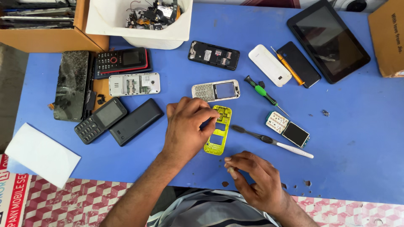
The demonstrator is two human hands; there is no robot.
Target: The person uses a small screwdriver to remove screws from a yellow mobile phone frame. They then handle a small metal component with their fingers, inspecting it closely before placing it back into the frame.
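While the blue table [357,138] carries the whole spread, the biggest pieces lie farthest from my grip: a black tablet [328,40] far up and to the right, a white tub [139,25] of loose parts up beyond my left hand [187,128], and a cracked dark panel [71,86] well off to its left. They sit out at the edges, I judge, so the middle stays free for the piece in hand.

Nearer in, a white keypad phone [216,91] lies just above my left grip, and two dark handsets [120,120] rest close on its left. A black-and-white brush [271,141] lies just right of that grip, with a green-handled screwdriver [266,96] beyond it.

My left forearm comes up from below, wrist bent, the hand arched palm down. Its grip is pinched on the left edge of the yellow phone frame [219,131], which lies flat on the table and is steadied there.

My right hand [254,178] sits low, near the table's edge, its grip closed around something small and pale that I cannot make out.
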